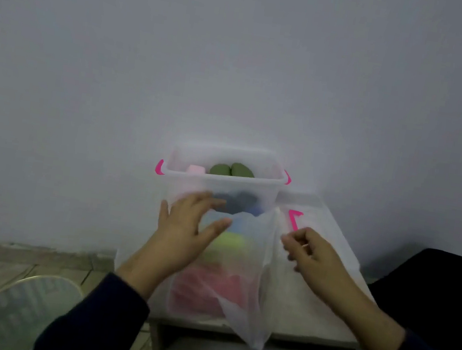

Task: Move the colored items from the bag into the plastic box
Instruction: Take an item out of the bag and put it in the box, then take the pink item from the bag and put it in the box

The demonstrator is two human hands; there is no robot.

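Observation:
A clear plastic box (pixel 252 184) with pink handles stands against the wall on a small table. Inside it lie two green items (pixel 232 170), a pink item (pixel 196 169) and darker blue ones low down. In front of the box stands a translucent white bag (pixel 237 304). Yellow-green items (pixel 232 239) and red items (pixel 207 288) show through its film. My left hand (pixel 186 228) is at the bag's upper left with straight fingers spread, touching its mouth. My right hand (pixel 311 254) has curled fingers that pinch the bag's right edge.
The box's lid (pixel 322 218) with a pink clip lies on the table to the right of the box. A round fan guard (pixel 8 309) is on the tiled floor at lower left. A dark chair (pixel 447 285) stands at the right. The table has an open shelf below.

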